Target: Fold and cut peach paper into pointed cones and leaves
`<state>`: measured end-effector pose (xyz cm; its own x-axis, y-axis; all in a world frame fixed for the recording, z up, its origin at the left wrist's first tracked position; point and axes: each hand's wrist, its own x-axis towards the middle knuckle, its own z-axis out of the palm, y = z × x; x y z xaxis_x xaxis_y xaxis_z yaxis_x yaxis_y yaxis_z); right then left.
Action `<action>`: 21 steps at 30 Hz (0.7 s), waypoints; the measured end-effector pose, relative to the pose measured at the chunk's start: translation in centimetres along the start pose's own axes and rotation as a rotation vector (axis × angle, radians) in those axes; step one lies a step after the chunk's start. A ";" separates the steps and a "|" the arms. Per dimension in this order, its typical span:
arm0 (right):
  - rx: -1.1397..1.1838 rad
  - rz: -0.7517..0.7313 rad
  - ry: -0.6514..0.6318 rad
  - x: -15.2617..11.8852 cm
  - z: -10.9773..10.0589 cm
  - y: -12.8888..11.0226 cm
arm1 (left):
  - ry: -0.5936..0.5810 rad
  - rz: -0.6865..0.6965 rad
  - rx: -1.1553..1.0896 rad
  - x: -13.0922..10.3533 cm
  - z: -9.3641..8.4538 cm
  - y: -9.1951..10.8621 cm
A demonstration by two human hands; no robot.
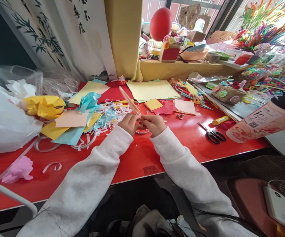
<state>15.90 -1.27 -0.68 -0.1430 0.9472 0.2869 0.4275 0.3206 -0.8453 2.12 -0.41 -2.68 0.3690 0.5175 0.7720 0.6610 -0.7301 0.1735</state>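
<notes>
The tabletop (182, 146) has a smooth, glossy red surface that reflects window light. The pale pink strip (129, 99) appears to be paper with a matt finish. Stacked yellow sheets (154, 90) are flat, matt paper. The yellow wad (44, 107) is thin, crumpled paper with a creased surface. The white bag (6, 118) is thin, translucent plastic with a soft sheen. The scissors (209, 132) combine bright metal blades with smooth black plastic handles. The yellow tube (220, 120) is smooth, shiny plastic. The sleeves (93, 164) are matt, fleecy cloth. The basket (227, 93) has a rough, woven-looking surface.
</notes>
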 end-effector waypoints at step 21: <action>0.644 0.128 -0.103 0.1 0.2 -0.9 | -0.004 -0.812 -1.330 1.8 -0.5 0.6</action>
<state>15.34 -1.50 0.07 -0.2246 0.9631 0.1485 -0.1675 0.1120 -0.9795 2.85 -0.18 -0.87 0.2163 0.9546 0.2047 -0.3556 -0.1183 0.9271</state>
